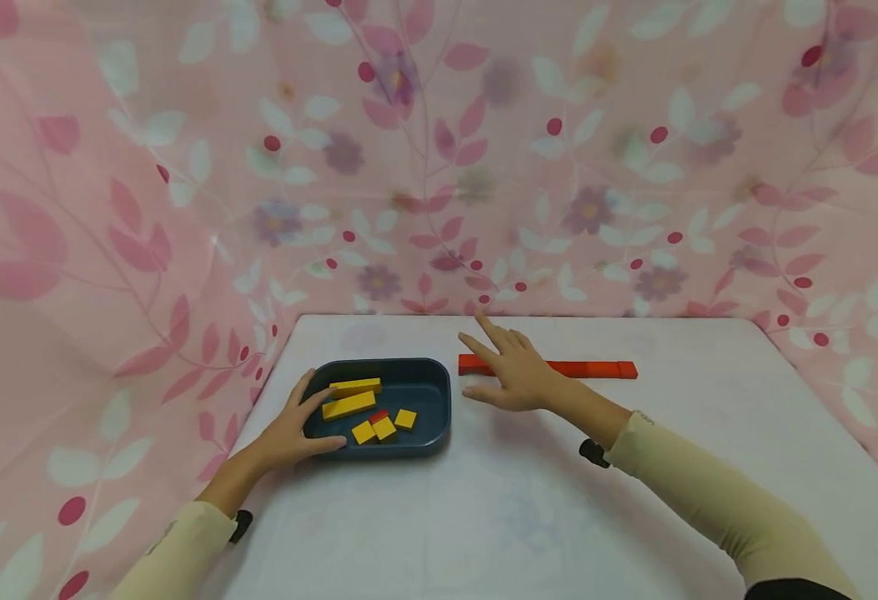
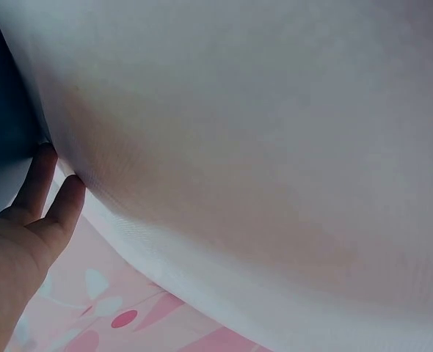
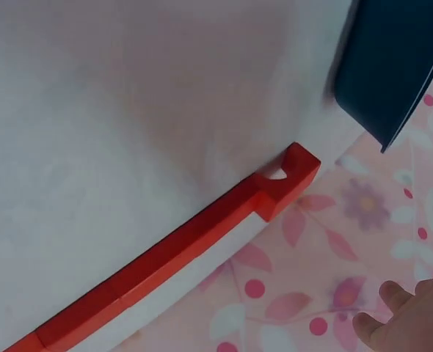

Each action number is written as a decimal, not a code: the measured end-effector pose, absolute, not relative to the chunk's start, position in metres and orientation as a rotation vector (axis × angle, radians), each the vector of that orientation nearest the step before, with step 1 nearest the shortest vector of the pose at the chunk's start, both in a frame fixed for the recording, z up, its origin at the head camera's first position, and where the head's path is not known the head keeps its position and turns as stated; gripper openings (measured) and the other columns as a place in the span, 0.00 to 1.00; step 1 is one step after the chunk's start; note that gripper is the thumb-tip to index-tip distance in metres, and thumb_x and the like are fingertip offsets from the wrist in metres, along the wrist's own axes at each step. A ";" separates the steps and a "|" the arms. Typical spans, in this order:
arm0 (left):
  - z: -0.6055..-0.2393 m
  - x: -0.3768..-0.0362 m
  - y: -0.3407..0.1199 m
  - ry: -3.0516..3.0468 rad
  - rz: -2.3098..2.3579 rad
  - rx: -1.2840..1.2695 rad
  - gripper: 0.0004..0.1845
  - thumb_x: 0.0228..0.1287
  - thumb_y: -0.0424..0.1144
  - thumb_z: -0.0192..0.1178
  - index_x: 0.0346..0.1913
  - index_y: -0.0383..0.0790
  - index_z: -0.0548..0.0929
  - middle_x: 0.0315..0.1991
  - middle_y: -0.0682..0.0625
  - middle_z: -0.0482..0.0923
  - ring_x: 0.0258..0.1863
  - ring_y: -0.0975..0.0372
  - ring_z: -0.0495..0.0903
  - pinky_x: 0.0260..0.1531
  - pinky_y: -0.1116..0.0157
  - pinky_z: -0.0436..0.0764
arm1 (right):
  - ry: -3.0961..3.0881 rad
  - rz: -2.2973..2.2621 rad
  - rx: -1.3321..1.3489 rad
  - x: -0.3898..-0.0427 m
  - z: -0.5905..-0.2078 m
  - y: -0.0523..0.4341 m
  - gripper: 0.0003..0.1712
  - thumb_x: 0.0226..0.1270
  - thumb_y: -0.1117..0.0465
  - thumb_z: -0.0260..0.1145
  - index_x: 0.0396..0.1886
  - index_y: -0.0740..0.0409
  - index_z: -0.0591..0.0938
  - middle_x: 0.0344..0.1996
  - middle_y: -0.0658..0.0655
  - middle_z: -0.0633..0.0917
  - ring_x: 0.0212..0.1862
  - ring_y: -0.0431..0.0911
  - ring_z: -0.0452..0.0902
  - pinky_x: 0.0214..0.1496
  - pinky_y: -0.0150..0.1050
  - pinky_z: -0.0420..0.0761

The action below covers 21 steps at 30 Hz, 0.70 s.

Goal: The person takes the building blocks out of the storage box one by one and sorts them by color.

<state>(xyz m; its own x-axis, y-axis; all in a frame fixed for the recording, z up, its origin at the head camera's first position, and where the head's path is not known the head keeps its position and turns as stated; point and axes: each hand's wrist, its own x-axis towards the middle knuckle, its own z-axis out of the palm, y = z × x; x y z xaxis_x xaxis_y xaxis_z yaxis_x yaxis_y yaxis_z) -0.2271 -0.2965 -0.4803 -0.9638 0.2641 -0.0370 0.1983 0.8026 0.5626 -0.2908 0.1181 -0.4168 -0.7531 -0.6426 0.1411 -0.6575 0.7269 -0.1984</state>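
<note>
My left hand (image 1: 288,429) holds the left end of a dark blue tray (image 1: 439,408), its thumb along the front rim and fingers spread at the left side. In the left wrist view, two fingertips (image 2: 70,183) are right at the table beside the tray. Inside lie two long yellow blocks (image 1: 349,406), three small yellow square blocks (image 1: 405,419) and a small red block (image 1: 378,416). My right hand (image 1: 517,371), fingers spread and holding nothing, hovers over a straight row of red blocks (image 1: 589,369), hiding its middle. An arch-like red block (image 3: 293,180) with a rounded cut-out ends the row.
A white cloth covers the table (image 1: 469,517). Behind and to the sides hangs a pink floral curtain (image 1: 499,167), close behind the table's back edge. The red row lies to the right of the tray, near that back edge.
</note>
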 end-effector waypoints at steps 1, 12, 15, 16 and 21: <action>-0.481 -0.227 -0.296 2.871 0.884 0.377 0.52 0.51 0.63 0.70 0.76 0.46 0.61 0.80 0.43 0.30 0.74 0.35 0.48 0.62 0.27 0.59 | -2.870 0.368 1.078 -0.290 -0.418 0.117 0.53 0.62 0.28 0.58 0.80 0.34 0.46 0.81 0.53 0.37 0.79 0.57 0.46 0.77 0.65 0.49; -0.480 -0.228 -0.297 2.879 0.856 0.360 0.52 0.51 0.64 0.69 0.76 0.46 0.61 0.80 0.43 0.28 0.74 0.34 0.47 0.62 0.27 0.59 | -2.804 0.416 1.179 -0.291 -0.415 0.087 0.52 0.62 0.27 0.57 0.80 0.37 0.50 0.81 0.54 0.40 0.79 0.55 0.47 0.77 0.63 0.53; -0.480 -0.229 -0.297 2.878 0.852 0.357 0.52 0.52 0.65 0.69 0.76 0.46 0.61 0.81 0.44 0.28 0.74 0.34 0.46 0.62 0.27 0.58 | -2.793 0.453 1.213 -0.290 -0.415 0.076 0.51 0.62 0.27 0.58 0.80 0.39 0.53 0.81 0.55 0.42 0.79 0.55 0.48 0.77 0.62 0.54; -0.480 -0.229 -0.297 2.879 0.850 0.358 0.52 0.52 0.65 0.69 0.76 0.46 0.61 0.81 0.44 0.28 0.74 0.34 0.46 0.62 0.27 0.58 | -2.801 0.457 1.219 -0.290 -0.416 0.073 0.51 0.62 0.27 0.57 0.80 0.39 0.52 0.81 0.54 0.42 0.79 0.55 0.48 0.77 0.62 0.53; -0.482 -0.229 -0.297 2.874 0.864 0.380 0.52 0.52 0.64 0.69 0.76 0.45 0.61 0.80 0.43 0.29 0.74 0.34 0.47 0.62 0.27 0.59 | -2.819 0.485 1.250 -0.287 -0.422 0.055 0.50 0.63 0.26 0.56 0.79 0.36 0.52 0.81 0.52 0.44 0.78 0.54 0.51 0.77 0.59 0.55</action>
<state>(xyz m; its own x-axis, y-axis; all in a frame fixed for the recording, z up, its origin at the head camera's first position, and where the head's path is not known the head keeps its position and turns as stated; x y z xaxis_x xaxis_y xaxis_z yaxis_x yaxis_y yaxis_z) -0.2289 -0.2966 -0.4823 -0.9619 0.2708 -0.0386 0.2046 0.8059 0.5556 -0.2875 0.0553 -0.4217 -0.6792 -0.7199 0.1429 -0.7262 0.6311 -0.2727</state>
